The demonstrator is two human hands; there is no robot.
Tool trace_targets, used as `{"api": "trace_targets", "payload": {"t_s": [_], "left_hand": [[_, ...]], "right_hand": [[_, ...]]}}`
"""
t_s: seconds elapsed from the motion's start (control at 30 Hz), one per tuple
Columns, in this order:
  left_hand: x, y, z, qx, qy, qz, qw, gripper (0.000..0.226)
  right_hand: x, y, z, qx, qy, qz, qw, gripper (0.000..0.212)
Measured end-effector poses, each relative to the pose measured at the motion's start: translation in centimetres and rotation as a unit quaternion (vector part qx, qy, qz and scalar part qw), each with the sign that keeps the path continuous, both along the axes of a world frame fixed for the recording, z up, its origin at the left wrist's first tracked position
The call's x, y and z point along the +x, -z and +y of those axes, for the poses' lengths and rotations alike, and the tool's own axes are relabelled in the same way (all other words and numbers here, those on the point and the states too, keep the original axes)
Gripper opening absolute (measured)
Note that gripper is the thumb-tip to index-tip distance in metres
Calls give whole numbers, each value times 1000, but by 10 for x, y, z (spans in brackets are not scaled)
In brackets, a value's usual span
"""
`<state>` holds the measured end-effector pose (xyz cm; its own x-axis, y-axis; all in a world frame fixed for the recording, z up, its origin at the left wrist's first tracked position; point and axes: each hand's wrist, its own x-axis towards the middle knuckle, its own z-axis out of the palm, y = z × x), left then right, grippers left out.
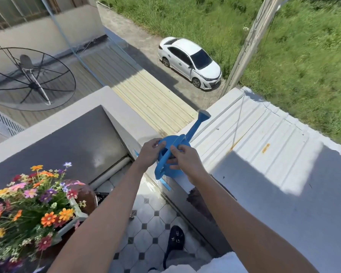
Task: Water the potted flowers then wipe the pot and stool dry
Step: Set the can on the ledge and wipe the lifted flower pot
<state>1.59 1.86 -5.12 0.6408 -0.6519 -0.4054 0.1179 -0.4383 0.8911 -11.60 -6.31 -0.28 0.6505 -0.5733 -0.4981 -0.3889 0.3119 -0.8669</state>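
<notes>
**Watering can at the ledge edge, drop below**

I have both hands on the blue watering can [172,154], which sits on the balcony ledge [126,115]. My left hand [150,152] curls around the can's rim; my right hand [182,158] pinches the looped handle. The plastic looks smooth and hard, so a loose grip could let it slide off the ledge toward the metal roof [264,138] beyond. The potted flowers [34,203] stand well left of the can and nearer me.

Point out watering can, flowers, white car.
watering can [193,128]: head view, on the spout.
flowers [48,218]: head view, on an orange bloom.
white car [187,49]: head view, on the roof.
</notes>
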Motion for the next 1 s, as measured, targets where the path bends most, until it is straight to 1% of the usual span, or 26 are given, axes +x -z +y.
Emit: {"api": "trace_targets", "payload": {"t_s": [0.07, 0.1, 0.13, 0.2, 0.27, 0.3, 0.33, 0.37, 0.4, 0.47, 0.5, 0.6, 0.67, 0.73, 0.77, 0.83, 0.9, 0.97, 1.0], "left_hand": [[0, -12, -2, 41, -51, -87, 994, 42], [-3, -22, -5, 39, -79, -141, 986, 40], [-10, -33, -8, 21, -102, -195, 975, 37], [-32, -60, -13, -57, -121, -292, 947, 29], [-64, -72, -18, -141, -94, -359, 918, 20], [-82, -71, -20, -170, -61, -372, 910, 16], [-100, -64, -23, -183, -19, -372, 910, 14], [-116, -52, -27, -179, 27, -359, 916, 13], [-130, -37, -30, -156, 69, -336, 926, 14], [-149, 0, -37, -55, 130, -276, 951, 17], [-155, 21, -40, 4, 149, -253, 956, 20], [-169, 71, -42, 132, 184, -241, 944, 39], [-179, 88, -42, 181, 184, -250, 933, 52], [-185, 95, -44, 198, 163, -247, 935, 55], [-187, 94, -45, 201, 150, -223, 942, 53], [-187, 91, -46, 208, 122, -136, 961, 48], [-184, 82, -43, 197, 117, -46, 972, 40], [-181, 68, -37, 154, 136, 11, 979, 29], [-180, 58, -32, 133, 150, 25, 979, 26]], "right_hand": [[-11, -1, -4, -48, 9, 17, 999, 23], [-18, 0, -6, -73, 29, 24, 997, 21], [-25, 2, -7, -99, 52, 31, 993, 19], [-44, 10, -10, -139, 97, 52, 984, 16], [-67, 24, -12, -150, 129, 85, 977, 14], [-79, 32, -14, -151, 139, 104, 973, 13], [-92, 40, -16, -153, 148, 123, 969, 11], [-104, 49, -18, -157, 151, 143, 965, 10], [-116, 57, -19, -163, 151, 162, 961, 10], [-137, 70, -19, -173, 142, 198, 954, 12], [-146, 76, -18, -177, 138, 213, 951, 14], [-168, 93, -14, -176, 133, 249, 943, 21], [-177, 101, -11, -158, 132, 257, 944, 24], [-183, 107, -7, -144, 131, 258, 946, 28], [-185, 109, -5, -141, 130, 255, 948, 30], [-187, 113, -1, -135, 126, 248, 951, 33], [-187, 114, 3, -134, 122, 241, 953, 36], [-185, 109, 7, -146, 130, 228, 954, 34], [-183, 104, 10, -157, 141, 213, 954, 32]]}}
